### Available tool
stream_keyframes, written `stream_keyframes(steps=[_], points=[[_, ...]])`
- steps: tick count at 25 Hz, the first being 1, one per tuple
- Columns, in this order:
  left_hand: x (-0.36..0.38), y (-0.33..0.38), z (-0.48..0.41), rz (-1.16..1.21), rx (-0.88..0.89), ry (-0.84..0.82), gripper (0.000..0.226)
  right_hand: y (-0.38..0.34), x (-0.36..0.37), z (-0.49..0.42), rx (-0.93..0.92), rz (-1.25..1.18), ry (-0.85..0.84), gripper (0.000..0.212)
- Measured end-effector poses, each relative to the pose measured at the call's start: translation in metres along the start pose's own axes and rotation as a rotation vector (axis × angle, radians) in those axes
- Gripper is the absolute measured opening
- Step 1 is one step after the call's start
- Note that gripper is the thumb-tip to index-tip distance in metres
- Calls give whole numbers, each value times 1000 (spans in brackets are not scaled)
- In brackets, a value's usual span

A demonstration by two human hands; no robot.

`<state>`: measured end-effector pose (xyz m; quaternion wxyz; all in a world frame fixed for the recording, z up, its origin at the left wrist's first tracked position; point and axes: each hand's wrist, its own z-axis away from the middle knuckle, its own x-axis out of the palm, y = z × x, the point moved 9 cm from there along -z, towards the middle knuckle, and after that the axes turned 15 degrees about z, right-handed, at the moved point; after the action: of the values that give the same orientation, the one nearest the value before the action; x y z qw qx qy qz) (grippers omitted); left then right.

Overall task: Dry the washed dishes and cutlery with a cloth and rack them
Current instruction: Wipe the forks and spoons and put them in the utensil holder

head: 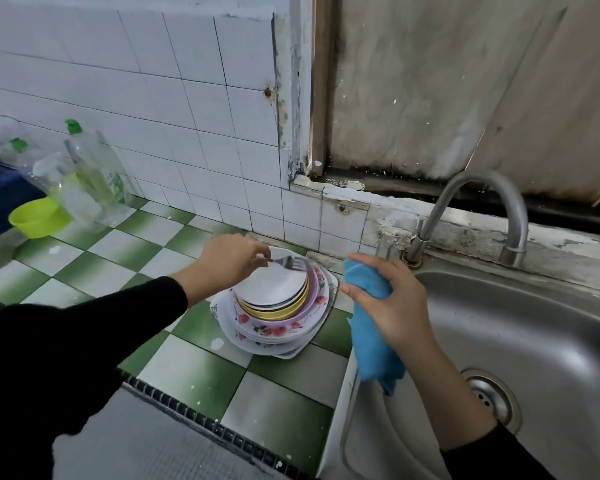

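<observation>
Two bare hands work at a counter of green-and-white checked tiles (pixel 187 372) beside a stainless steel sink (pixel 534 323). The left hand (pixel 229 261), in a black sleeve, pinches the handle end of a silver metal fork (pixel 290 263) between thumb and curled fingertips. The fork lies roughly level, with its tines pointing right over the far rim of the plain white plate (pixel 274 284). It is blurred, and whether it touches the plate cannot be told.

That plate tops a stack of plates and bowls (pixel 278 327) standing on the counter just left of the sink. Below it come yellow-rimmed dishes, then pink and white plates with red flower prints, then a squarish white plate at the bottom.

The right hand (pixel 392 303) grips a bunched bright blue cloth (pixel 371 341), with the fingers wrapped round its upper part. The rest of the cloth hangs down over the sink's left edge, near the stack but apart from it.

A curved grey metal tap (pixel 478 209) rises behind the basin. At far left stand a lime-green plastic bowl (pixel 37 216) and a clear bottle with a green cap (pixel 94 171), against the white tiled wall (pixel 174 98).
</observation>
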<state>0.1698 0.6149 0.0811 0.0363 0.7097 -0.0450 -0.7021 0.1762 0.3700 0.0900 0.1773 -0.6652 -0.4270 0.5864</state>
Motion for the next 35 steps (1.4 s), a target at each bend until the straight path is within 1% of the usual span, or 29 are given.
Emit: stream_keyframes(steps=[2, 4, 6, 9, 11, 12, 13, 14, 15, 16, 17, 18, 19, 20, 22, 23, 26, 27, 30, 32, 35], points=[[-4, -1, 25, 416, -165, 73, 27, -3, -7, 3, 4, -27, 10, 44], [6, 10, 50, 726, -243, 91, 30, -7, -14, 6, 5, -67, 30, 41], [13, 27, 71, 910, -284, 106, 30, -8, -20, 10, 12, -127, 63, 36], [13, 53, 93, 1033, -298, 200, 25, -14, -34, 9, -11, -180, 151, 33], [13, 72, 102, 1067, -274, 270, 23, -25, -40, 8, -63, -153, 187, 30], [11, 82, 106, 1074, -263, 302, 23, -34, -39, 10, -125, -114, 183, 28], [7, 93, 110, 1092, -242, 335, 24, -44, -34, 16, -222, -20, 173, 23], [2, 104, 113, 1110, -212, 366, 25, -55, -27, 23, -322, 135, 164, 20], [-4, 113, 117, 1111, -175, 384, 26, -61, -22, 28, -386, 300, 171, 22], [-10, 121, 119, 1090, -140, 392, 28, -61, -23, 28, -386, 417, 208, 28], [-17, 127, 121, 1066, -118, 397, 28, -57, -31, 23, -317, 463, 244, 31], [-22, 130, 123, 1056, -107, 407, 29, -51, -40, 18, -233, 449, 273, 30], [-27, 131, 125, 1067, -98, 414, 29, -50, -46, 16, -198, 406, 292, 29], [-30, 130, 127, 1085, -91, 424, 28, -52, -48, 18, -223, 366, 293, 28], [-35, 131, 131, 1131, -79, 439, 28, -58, -44, 25, -360, 318, 251, 31], [-36, 132, 134, 1149, -71, 441, 28, -59, -45, 26, -392, 295, 232, 32], [-36, 133, 138, 1187, -70, 459, 25, -51, -62, 18, -307, 270, 286, 30], [-36, 132, 139, 1204, -71, 469, 24, -52, -63, 18, -307, 264, 282, 30], [-40, 133, 142, 1184, -45, 461, 24, -58, -47, 28, -415, 231, 177, 33], [-42, 135, 145, 1144, 10, 449, 25, -54, -51, 24, -376, 209, 178, 30], [-44, 132, 148, 1182, 12, 465, 22, -53, -62, 16, -263, 98, 239, 31]])
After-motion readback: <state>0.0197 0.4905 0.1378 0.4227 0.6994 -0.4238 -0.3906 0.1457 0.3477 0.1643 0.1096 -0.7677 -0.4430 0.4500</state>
